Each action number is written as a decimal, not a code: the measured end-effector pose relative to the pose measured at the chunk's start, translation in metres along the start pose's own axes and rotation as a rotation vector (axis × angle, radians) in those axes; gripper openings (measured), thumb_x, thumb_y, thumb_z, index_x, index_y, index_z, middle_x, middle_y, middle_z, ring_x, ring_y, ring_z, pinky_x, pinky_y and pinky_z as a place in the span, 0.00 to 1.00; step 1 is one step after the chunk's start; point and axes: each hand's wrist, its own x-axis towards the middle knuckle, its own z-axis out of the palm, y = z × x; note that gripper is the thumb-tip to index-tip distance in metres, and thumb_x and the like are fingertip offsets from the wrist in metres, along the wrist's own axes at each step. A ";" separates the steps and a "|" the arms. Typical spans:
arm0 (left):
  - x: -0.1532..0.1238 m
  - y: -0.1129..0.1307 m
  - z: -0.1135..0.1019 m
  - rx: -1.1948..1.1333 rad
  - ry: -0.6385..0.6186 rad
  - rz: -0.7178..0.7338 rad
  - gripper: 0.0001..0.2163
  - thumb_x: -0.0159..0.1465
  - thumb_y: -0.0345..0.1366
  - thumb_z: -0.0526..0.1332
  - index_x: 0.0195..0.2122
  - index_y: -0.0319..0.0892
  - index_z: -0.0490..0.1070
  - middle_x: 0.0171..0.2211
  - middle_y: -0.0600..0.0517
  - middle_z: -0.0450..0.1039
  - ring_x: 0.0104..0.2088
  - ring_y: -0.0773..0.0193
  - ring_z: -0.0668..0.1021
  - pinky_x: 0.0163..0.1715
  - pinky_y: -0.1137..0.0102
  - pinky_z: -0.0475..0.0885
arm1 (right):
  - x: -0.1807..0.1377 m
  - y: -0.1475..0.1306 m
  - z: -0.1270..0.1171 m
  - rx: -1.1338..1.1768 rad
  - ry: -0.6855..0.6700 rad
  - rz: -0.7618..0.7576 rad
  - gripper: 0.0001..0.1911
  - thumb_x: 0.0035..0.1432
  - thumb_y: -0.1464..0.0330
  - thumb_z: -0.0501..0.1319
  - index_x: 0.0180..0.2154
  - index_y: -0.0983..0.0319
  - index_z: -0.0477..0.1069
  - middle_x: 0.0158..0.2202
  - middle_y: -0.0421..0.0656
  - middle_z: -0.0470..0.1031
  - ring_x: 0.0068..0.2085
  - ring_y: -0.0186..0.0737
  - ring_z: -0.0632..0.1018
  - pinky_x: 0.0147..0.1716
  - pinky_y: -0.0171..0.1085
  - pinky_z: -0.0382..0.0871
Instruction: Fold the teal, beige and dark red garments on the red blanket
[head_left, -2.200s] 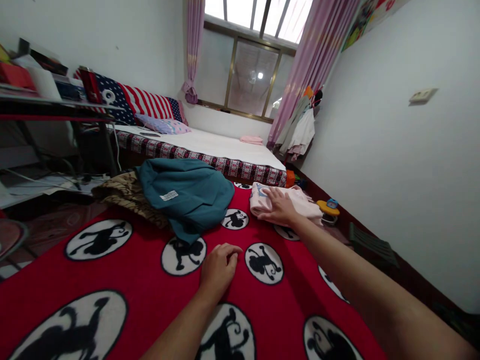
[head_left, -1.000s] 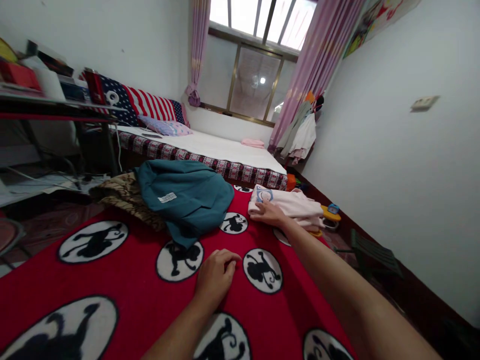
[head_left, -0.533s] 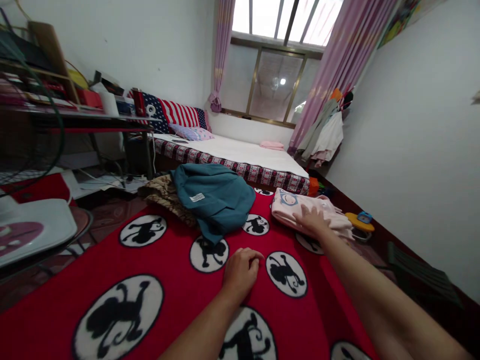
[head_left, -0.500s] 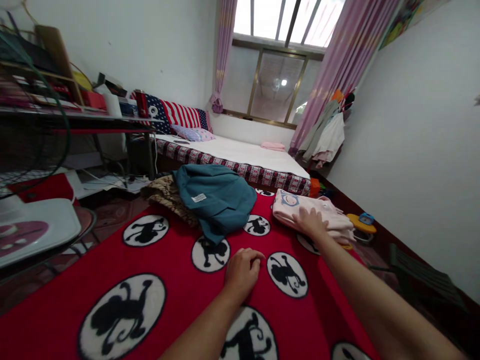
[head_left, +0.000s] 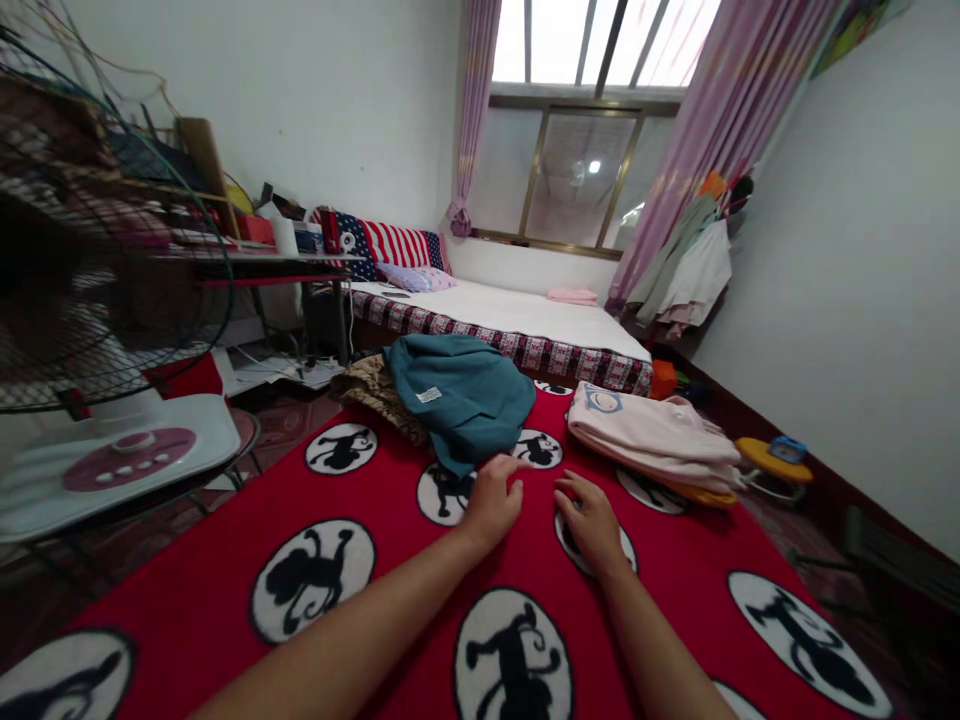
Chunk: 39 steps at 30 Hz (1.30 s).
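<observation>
My left hand hovers over or rests on the red blanket, just below the near edge of a crumpled teal garment. Its fingers are loosely curved, thumb apart, and nothing is in them. My right hand is a short way to the right, also empty, its fingers slightly bent and apart. Beyond it lies a folded pale pink garment with a blue print, on top of something yellow-orange. A brown patterned cloth sticks out from under the teal garment's left side.
A fan stands at the left on a stool, before a cluttered desk. A bed with pillows is under the window. Clothes hang by the right wall, near a yellow stool and a dark folding chair.
My right hand has left the pink garment and come back toward my left hand. My left hand has moved slightly forward toward the teal garment. The view has turned a little left.
</observation>
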 end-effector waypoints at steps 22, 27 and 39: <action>0.132 -0.024 -0.071 0.631 -0.317 -0.119 0.08 0.58 0.37 0.61 0.38 0.42 0.74 0.39 0.47 0.76 0.45 0.53 0.76 0.44 0.66 0.68 | 0.003 -0.001 0.002 0.186 0.111 0.075 0.13 0.56 0.60 0.57 0.30 0.58 0.78 0.44 0.48 0.79 0.48 0.50 0.76 0.52 0.49 0.66; 0.065 0.061 -0.110 0.291 -0.667 0.097 0.08 0.57 0.40 0.63 0.31 0.41 0.73 0.27 0.56 0.71 0.30 0.64 0.73 0.30 0.74 0.67 | 0.005 0.002 -0.003 0.396 0.193 0.182 0.25 0.56 0.50 0.56 0.41 0.64 0.76 0.41 0.52 0.80 0.45 0.51 0.78 0.48 0.47 0.69; -0.068 0.026 -0.232 0.355 -0.412 -0.192 0.16 0.56 0.46 0.61 0.44 0.47 0.75 0.43 0.50 0.77 0.44 0.56 0.78 0.45 0.67 0.72 | -0.003 -0.047 0.015 0.816 0.107 0.299 0.36 0.53 0.46 0.57 0.55 0.64 0.64 0.53 0.54 0.71 0.41 0.48 0.81 0.41 0.45 0.76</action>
